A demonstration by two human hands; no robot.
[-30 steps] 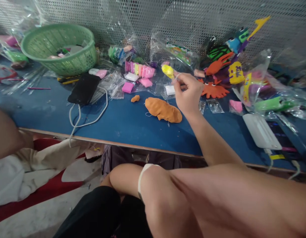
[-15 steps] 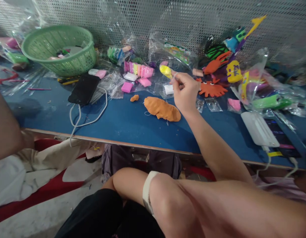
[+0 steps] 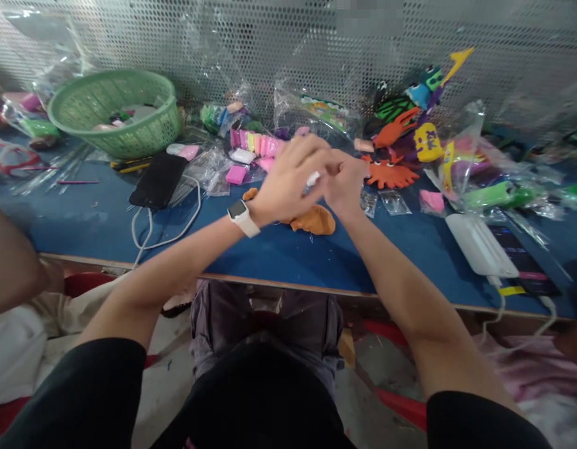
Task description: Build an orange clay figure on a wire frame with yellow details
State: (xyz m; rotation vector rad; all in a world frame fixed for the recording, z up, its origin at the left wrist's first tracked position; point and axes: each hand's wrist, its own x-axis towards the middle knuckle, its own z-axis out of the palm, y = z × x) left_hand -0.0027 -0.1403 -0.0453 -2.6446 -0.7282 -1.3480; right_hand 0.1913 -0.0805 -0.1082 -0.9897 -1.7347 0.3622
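My left hand [image 3: 292, 178], with a white-banded watch [image 3: 242, 217] on its wrist, reaches over the table and meets my right hand [image 3: 345, 184]. Its fingers arch and are smeared by motion, so their grip is unclear. The fingers of my right hand are bent and pinched together; whatever they hold is hidden behind the left fingers. Below both hands lies a long lump of orange clay [image 3: 319, 221], partly covered by the left hand. A small orange clay piece [image 3: 249, 194] shows beside the left wrist. Through the gap between the hands a white packet [image 3: 312, 180] is visible.
A green basket [image 3: 115, 112], a black phone [image 3: 158, 181] with a white cable and pink clay packets [image 3: 236, 174] are on the left. Right are an orange crab figure [image 3: 392, 173], plastic bags and a white power bank [image 3: 480, 244]. People sit on both sides.
My left hand has come up from across my right arm to meet my right hand above the clay. The yellow piece earlier in my right fingers is now out of sight.
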